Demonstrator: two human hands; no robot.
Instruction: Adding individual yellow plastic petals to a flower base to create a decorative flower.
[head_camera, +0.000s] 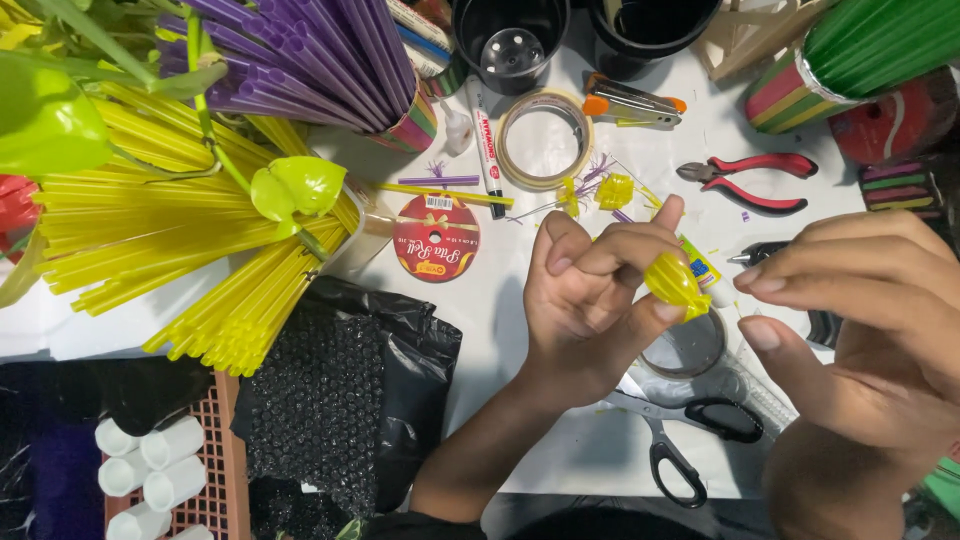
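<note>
- Left hand (585, 300) is up over the white counter (520, 300), fingers (620, 248) curled and pinching a small yellow folded piece (675, 283) between the thumb and fingertips.
- Right hand (870, 320) sits just beside that piece on its right, fingers (800, 268) loose and stretched toward it, holding nothing. Can't tell if they actually touch it.
- So the yellow piece is in the air, mid-frame, above a clear tape roll (690, 350) lying on the counter.
- Black-handled scissors (680, 440) lie below the hands, near the counter's front edge.
- A glue tube (705, 272) pokes out right behind the yellow piece.
- Further back: red-handled pliers (750, 180), another tape ring (543, 138), a marker (487, 150) and a red ribbon spool (436, 238).
- Left side is a big heap of yellow straws (170, 250), with purple straws (300, 50) in a cup above them.
- Green straws (880, 40) are in the top right corner.
- Black bubble wrap (340, 400) sits bottom left, next to a basket with white tubes (150, 470).
</note>
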